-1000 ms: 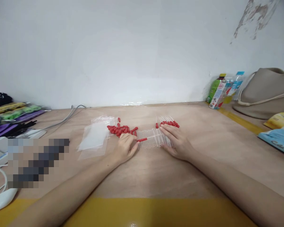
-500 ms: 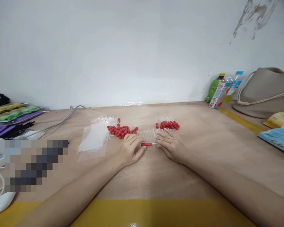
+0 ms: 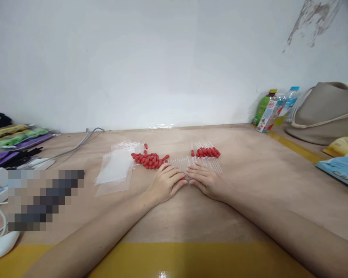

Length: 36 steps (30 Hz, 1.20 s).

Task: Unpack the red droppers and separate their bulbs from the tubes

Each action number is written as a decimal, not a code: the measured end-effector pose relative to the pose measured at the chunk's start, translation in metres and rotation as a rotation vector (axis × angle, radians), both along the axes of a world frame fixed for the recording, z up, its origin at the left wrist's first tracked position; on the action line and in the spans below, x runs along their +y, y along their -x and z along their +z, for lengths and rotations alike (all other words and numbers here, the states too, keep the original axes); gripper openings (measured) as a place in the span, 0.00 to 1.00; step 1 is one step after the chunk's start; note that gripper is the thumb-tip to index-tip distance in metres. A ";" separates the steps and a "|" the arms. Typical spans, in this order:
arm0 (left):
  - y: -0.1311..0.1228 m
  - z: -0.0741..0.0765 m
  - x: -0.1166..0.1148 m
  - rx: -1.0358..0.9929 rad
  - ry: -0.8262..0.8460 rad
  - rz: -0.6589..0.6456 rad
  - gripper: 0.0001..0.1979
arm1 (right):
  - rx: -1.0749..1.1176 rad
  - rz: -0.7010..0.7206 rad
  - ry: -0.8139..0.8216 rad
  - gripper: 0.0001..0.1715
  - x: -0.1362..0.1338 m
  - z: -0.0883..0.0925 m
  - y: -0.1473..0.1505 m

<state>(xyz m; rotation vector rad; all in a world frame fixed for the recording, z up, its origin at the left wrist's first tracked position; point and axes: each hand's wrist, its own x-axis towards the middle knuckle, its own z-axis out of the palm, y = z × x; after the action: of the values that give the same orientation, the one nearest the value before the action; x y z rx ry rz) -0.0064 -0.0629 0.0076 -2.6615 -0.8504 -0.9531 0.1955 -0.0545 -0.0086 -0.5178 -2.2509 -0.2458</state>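
My left hand (image 3: 168, 181) is closed on a red rubber dropper bulb (image 3: 183, 178), of which only a small red end shows at the fingertips. Facing it, my right hand (image 3: 206, 181) pinches a thin clear glass tube, mostly hidden by the fingers. The fingertips of both hands almost meet. Beneath and behind them lies a row of clear glass tubes (image 3: 178, 164). Loose red bulbs (image 3: 147, 160) are heaped beyond my left hand. Past my right hand, several droppers (image 3: 208, 152) lie side by side, their red bulbs toward me.
Clear plastic bags (image 3: 114, 168) lie left of the bulb heap. At the far left are a grey cable (image 3: 75, 148) and packed coloured items (image 3: 20, 137). Bottles (image 3: 268, 112), a beige bag (image 3: 327, 112) and a blue packet (image 3: 340, 170) stand or lie on the right.
My hands have come closer together. The red bulb, plainly visible between them before, is now mostly covered by the left fingers.
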 end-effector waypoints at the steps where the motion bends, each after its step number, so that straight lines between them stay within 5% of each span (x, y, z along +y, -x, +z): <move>1: 0.000 0.000 0.000 0.007 -0.003 -0.007 0.07 | 0.006 0.014 0.010 0.13 0.000 -0.001 0.000; 36: 0.003 0.012 -0.010 0.177 0.024 -0.071 0.09 | -0.095 0.099 -0.132 0.22 -0.011 0.005 -0.018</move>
<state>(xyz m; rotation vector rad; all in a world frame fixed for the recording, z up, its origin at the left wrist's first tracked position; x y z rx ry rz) -0.0090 -0.0731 0.0197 -2.7630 -0.7376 -0.7113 0.2135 -0.0654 -0.0034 -0.3300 -2.3262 -0.3724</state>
